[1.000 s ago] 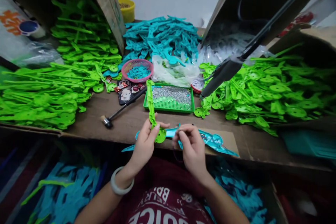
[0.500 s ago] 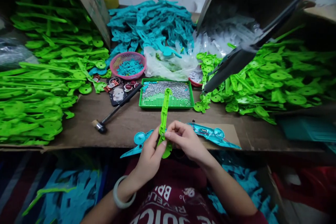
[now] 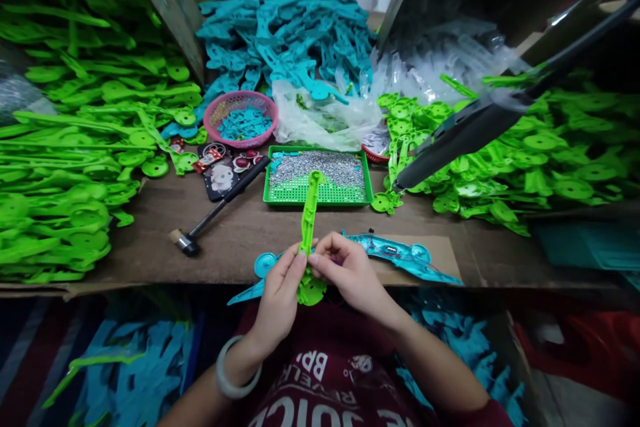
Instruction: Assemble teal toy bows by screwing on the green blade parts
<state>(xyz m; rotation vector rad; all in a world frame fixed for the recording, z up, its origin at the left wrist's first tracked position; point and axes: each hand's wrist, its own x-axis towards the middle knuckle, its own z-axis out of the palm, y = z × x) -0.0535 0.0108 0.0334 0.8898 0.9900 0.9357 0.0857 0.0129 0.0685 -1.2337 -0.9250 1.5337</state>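
A long lime-green plastic part [image 3: 309, 213] with a round lower end stands tilted in front of my body. My left hand [image 3: 283, 280] is closed on its lower half, thumb across the face. Against the part's right side, my right hand [image 3: 345, 270] is pinched; what its fingertips hold, if anything, is too small to make out. Behind my hands lie two blue plastic shell pieces: one blue piece [image 3: 264, 265] on the left, partly hidden, and one blue shell [image 3: 393, 250] on the right with small dark components inside.
A hammer [image 3: 215, 208] lies left of a green tray [image 3: 369, 190] of small metal pieces. A pink basket [image 3: 240, 97] holds small blue parts. Green parts [image 3: 75, 167] pile left, more green parts [image 3: 500, 160] right. A hanging electric screwdriver [image 3: 450, 140] points down at the right.
The green part has turned slightly, showing more of its round end. My right fingers have shifted a little along it. The view has moved slightly, and the hanging screwdriver has swung.
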